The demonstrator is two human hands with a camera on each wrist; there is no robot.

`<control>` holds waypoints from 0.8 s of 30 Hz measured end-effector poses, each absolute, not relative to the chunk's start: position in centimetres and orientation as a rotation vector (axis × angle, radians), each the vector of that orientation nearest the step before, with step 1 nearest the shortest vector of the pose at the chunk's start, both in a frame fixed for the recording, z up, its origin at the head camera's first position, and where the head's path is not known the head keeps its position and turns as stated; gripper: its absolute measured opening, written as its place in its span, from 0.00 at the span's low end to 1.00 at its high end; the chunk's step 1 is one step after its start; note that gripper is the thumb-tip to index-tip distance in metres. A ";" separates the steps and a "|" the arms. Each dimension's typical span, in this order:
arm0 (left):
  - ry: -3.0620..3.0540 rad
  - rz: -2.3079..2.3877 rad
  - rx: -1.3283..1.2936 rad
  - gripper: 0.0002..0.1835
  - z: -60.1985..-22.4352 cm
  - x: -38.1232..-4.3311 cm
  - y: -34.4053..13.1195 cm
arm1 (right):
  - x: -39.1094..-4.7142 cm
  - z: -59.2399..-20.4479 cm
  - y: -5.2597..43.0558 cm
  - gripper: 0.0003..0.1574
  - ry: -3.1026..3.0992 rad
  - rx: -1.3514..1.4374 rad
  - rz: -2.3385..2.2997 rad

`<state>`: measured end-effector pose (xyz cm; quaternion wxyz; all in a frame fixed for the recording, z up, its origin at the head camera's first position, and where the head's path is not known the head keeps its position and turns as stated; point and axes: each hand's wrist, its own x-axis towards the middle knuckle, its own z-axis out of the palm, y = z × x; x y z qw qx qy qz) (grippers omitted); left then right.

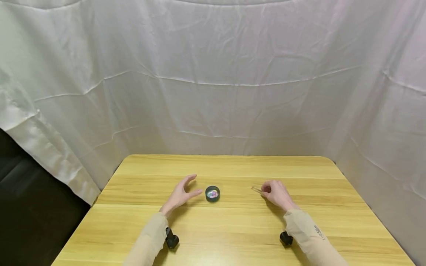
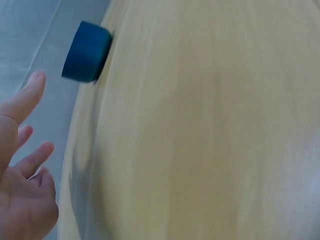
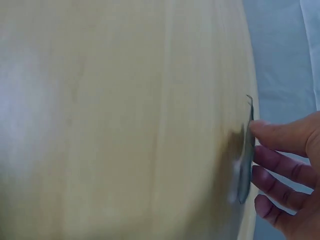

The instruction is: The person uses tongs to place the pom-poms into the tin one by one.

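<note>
A small round dark container [image 1: 212, 186] stands near the middle of the table, with several small pink, white and pale pieces [image 1: 214, 193] inside. Just left of it, my left hand [image 1: 179, 192] is held with thumb and fingers spread, touching nothing. In the left wrist view the container [image 2: 87, 52] shows its blue outer wall beyond the thumb, its contents hidden. Over on the right, my right hand [image 1: 276, 193] pinches metal tweezers [image 1: 257, 190], whose tips point left. The right wrist view shows the tweezers [image 3: 246, 160] with a bent tip, at the fingertips and close to the tabletop.
The wooden table [image 1: 226, 236] has rounded far corners. A pale curtain [image 1: 233, 107] hangs behind it and along both sides. A black surface [image 1: 33, 199] lies beyond the table's left edge. Black wrist cameras [image 1: 172, 239] hang below both sleeves.
</note>
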<state>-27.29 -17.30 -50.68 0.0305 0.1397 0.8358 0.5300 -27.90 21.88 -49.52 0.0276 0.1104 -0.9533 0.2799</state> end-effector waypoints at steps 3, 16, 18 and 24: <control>2.668 1.576 0.373 0.41 -50.4 -27.5 -18.1 | -27.9 -49.3 22.7 0.16 -2.924 0.343 0.849; 3.253 0.738 0.063 0.49 -50.0 -27.0 -20.1 | -27.6 -49.6 27.1 0.58 -2.966 0.054 0.494; 3.248 0.668 0.027 0.48 -50.0 -27.0 -20.1 | -27.5 -49.7 27.1 0.58 -2.958 0.049 0.485; 3.209 0.619 -0.022 0.47 -49.9 -27.0 -20.1 | -27.3 -49.8 27.0 0.57 -2.963 0.051 0.461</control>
